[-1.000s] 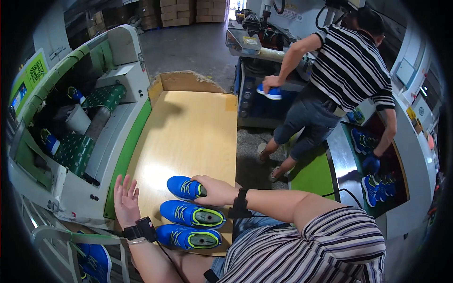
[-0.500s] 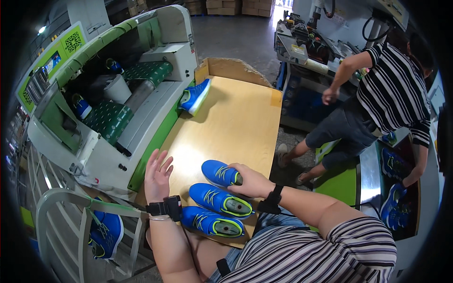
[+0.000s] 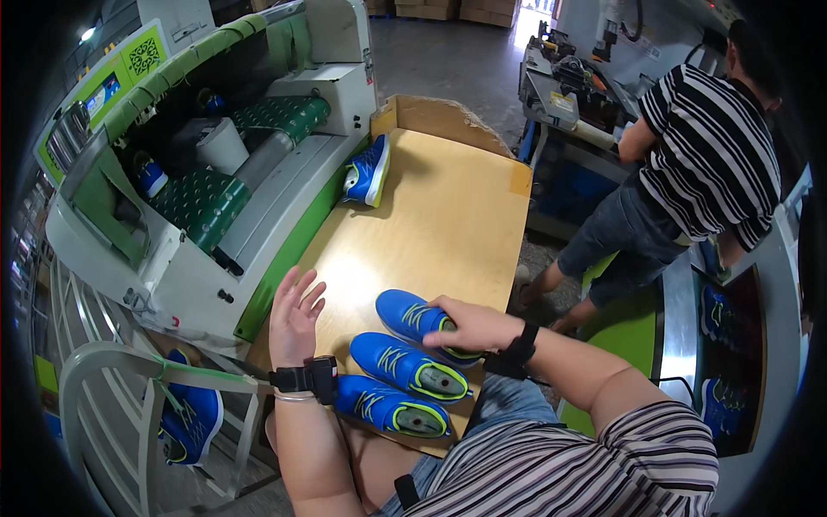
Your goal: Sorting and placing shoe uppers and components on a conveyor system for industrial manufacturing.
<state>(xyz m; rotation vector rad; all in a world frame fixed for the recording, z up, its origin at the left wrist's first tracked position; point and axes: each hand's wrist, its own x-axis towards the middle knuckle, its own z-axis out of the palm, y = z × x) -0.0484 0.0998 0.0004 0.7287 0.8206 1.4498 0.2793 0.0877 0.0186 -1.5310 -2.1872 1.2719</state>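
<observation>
Three blue shoes with yellow-green trim lie side by side at the near end of a wooden table (image 3: 448, 207). My right hand (image 3: 469, 326) rests on the heel of the farthest one (image 3: 412, 314), fingers curled over it. The middle shoe (image 3: 405, 365) and the nearest shoe (image 3: 388, 407) lie untouched. My left hand (image 3: 295, 317) is raised at the table's left edge, fingers spread, holding nothing. A fourth blue shoe (image 3: 369, 171) leans on its side against the machine at the table's far left.
A white and green machine (image 3: 207, 181) with green padded rollers runs along the left. A cardboard wall (image 3: 435, 118) closes the table's far end. A person in a striped shirt (image 3: 702, 155) works at a bench on the right. A blue shoe (image 3: 191, 420) hangs low left.
The view has swung further left toward the machine. A blue shoe now shows at the table's far left. My hands keep almost the same places on and beside the three shoes.
</observation>
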